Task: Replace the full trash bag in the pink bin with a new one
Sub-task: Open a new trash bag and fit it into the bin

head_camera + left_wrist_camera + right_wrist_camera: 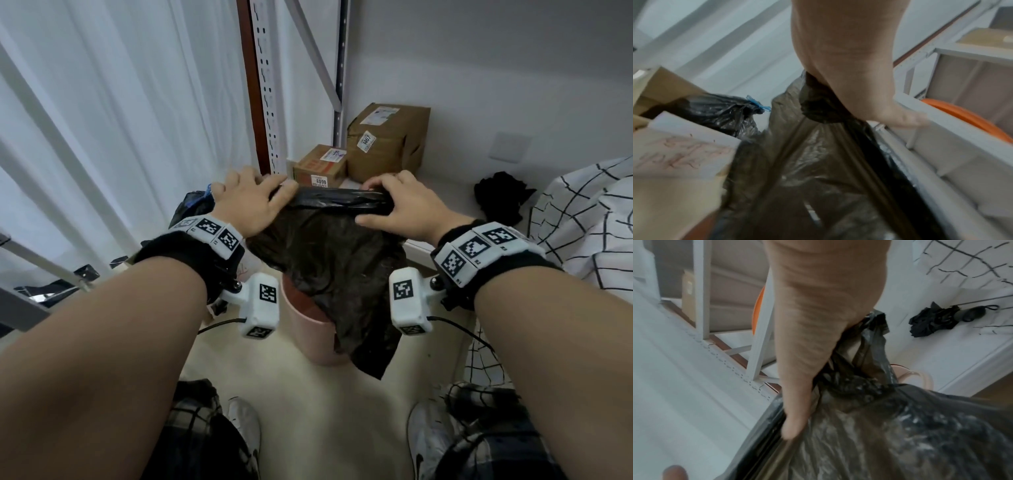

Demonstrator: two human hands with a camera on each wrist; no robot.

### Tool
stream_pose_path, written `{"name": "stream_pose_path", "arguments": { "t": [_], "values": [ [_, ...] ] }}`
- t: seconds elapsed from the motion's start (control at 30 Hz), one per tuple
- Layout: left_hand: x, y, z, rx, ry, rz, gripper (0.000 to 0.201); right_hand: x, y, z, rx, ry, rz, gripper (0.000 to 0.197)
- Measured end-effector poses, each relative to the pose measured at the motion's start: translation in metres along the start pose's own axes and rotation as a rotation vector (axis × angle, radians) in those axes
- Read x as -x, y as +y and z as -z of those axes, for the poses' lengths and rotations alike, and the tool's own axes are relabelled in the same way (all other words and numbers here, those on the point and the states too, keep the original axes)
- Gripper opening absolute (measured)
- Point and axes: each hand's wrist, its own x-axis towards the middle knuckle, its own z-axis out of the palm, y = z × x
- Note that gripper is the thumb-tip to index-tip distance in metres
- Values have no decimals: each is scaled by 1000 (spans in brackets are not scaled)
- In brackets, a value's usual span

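A thin black trash bag [329, 260] hangs stretched between my two hands, its lower end draped over the pink bin [308, 329] on the floor. My left hand [253, 202] grips the bag's bunched top-left corner [818, 107]. My right hand [394, 202] grips the top-right corner [865, 363], and the top edge runs taut between them. The bag [879, 426] fills the lower part of the right wrist view. A tied black bag with a blue tie [191, 205] sits on the floor to the left [719, 112].
Two cardboard boxes [387, 144] stand on a low white shelf behind the bin, beside a metal rack upright [270, 102]. A folded black umbrella [500, 195] and a checked cloth [582, 222] lie to the right. White curtains hang on the left. My shoes [243, 425] stand near the bin.
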Motion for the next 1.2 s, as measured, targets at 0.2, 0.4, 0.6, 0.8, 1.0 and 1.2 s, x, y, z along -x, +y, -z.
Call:
{"name": "stream_pose_path", "arguments": {
  "t": [0.2,0.4,0.6,0.8,1.0,1.2],
  "values": [
    [-7,7,8,-100,70,-102,45,1,0,-1,227,3,-33,38],
    [-6,9,8,-46,-15,-193,39,0,-10,-2,417,1,57,18],
    [-10,6,-9,14,-136,-185,9,-21,-31,-21,229,-89,214,20],
    [-20,-9,-26,-66,-37,-209,46,-20,-19,-35,67,-110,75,46],
    [-13,-25,-29,-202,16,-111,83,-31,1,-33,135,-110,29,47],
    [-6,-26,-19,-262,-83,-101,47,-26,0,-29,429,-108,53,31]
  ]
}}
